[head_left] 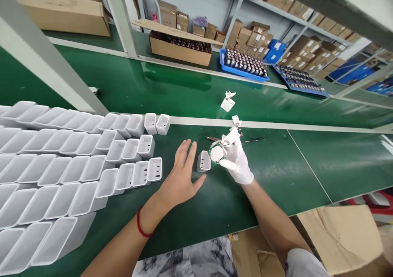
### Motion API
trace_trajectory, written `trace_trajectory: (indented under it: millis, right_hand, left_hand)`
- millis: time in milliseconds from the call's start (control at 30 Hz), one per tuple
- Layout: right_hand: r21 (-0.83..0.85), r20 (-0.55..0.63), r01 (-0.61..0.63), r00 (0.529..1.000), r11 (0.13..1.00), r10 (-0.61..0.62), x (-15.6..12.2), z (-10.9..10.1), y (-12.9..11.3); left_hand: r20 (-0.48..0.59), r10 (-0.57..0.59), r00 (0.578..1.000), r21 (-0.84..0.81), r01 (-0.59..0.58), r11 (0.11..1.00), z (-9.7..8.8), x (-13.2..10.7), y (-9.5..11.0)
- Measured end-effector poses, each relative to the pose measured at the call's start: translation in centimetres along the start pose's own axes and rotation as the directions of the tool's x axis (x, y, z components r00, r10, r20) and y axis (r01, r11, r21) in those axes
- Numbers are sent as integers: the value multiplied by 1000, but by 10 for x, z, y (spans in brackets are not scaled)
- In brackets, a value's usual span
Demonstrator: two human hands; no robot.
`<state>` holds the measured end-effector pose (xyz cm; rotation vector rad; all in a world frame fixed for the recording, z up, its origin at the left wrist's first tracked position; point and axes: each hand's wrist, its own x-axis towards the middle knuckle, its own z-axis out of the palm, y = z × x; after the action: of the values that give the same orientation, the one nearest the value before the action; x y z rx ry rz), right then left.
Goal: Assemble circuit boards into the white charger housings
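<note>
My right hand [241,165], in a white glove, grips a small green circuit board assembly [216,154] with a round white disc on its face. A white block-shaped part [231,137] sits at the fingertips beside the board; whether it is joined to it I cannot tell. Just left of the board, a white plastic housing [204,162] stands on the green bench with its open end up and slots inside. My bare left hand [181,179] hovers left of this housing, fingers stretched and thumb apart, holding nothing.
Rows of white housings [104,181] fill the bench's left side. Beyond my right hand lie a dark slim tool [255,139] and a small white part [236,120]. A white plug piece [227,102] rests on the belt. Blue trays [245,77] hold components at the back.
</note>
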<state>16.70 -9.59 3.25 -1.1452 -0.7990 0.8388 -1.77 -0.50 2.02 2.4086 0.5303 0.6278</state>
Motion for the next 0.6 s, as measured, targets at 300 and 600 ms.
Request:
trace_trajectory:
  millis: [300, 600]
  right_hand:
    - [-88, 138, 119, 985, 989, -106, -12, -1, 5]
    - [-471, 268, 182, 962, 863, -56, -19, -4, 4]
  left_hand:
    - [165, -182, 969, -301, 225, 927, 20, 12, -12]
    - [134, -181, 974, -323, 216, 921, 23, 4, -12]
